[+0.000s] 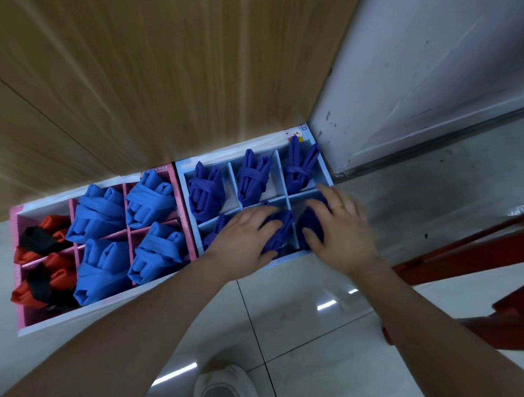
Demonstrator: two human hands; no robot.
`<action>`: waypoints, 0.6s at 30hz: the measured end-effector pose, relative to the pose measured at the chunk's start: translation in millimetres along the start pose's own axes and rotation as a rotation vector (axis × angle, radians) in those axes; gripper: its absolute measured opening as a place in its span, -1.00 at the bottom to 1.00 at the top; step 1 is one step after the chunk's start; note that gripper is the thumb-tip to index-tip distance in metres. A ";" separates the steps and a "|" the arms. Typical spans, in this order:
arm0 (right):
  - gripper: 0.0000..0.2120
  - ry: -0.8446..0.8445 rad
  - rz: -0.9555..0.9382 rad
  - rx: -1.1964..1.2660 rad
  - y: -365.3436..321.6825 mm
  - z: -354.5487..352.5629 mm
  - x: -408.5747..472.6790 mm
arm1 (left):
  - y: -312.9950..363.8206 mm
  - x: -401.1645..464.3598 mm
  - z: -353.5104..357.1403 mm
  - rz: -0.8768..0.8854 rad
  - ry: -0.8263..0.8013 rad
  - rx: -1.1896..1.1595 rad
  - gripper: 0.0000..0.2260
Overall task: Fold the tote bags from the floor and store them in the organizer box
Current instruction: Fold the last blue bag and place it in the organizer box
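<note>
A light-blue organizer box (183,186) stands on the floor against a wooden panel, its compartments filled with folded dark-blue tote bags (206,190). My left hand (245,241) rests palm down on the bag (278,233) in the front middle compartment. My right hand (340,226), wearing a ring, curls around the dark-blue bag (312,227) in the front right compartment. A pink organizer box (14,226) to the left holds lighter blue folded bags (97,212) and red-and-black ones (41,239).
A wooden panel (149,81) rises behind the boxes and a grey wall (433,72) stands at the right. Red metal bars (480,249) cross the tiled floor (297,322) at the right. My white shoe (224,394) shows at the bottom.
</note>
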State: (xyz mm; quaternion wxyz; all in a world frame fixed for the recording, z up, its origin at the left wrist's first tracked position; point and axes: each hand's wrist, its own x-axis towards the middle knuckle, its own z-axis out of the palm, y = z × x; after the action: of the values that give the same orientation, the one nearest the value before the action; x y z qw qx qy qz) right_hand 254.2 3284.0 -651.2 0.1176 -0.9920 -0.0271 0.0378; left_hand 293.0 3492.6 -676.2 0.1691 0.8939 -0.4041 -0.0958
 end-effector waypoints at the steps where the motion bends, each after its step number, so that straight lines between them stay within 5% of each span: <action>1: -0.46 0.069 0.180 0.058 -3.2 2.1 -1.8 | -2.3 2.1 3.2 0.042 -0.047 0.043 -0.47; 3: -0.29 0.020 0.550 0.331 -7.0 6.8 0.3 | -6.3 -4.5 6.7 0.095 -0.100 0.133 -0.31; 5: -0.25 -0.039 0.658 0.519 -9.7 14.4 6.3 | -14.0 -15.2 10.2 0.150 -0.114 0.203 -0.20; 12: -0.48 -0.028 0.428 0.313 -13.0 34.0 30.0 | -25.6 -21.7 22.3 0.235 -0.074 0.348 -0.23; 18: -0.42 0.028 0.395 0.161 -5.9 32.7 15.2 | 6.3 1.5 27.1 -0.011 -0.127 0.360 -0.35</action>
State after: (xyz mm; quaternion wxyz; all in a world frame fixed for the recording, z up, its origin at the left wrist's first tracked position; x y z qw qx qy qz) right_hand 266.5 3298.2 -682.6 0.1873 -0.9658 0.1726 0.0486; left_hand 281.3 3481.5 -698.9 -0.0200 0.9039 -0.4198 -0.0791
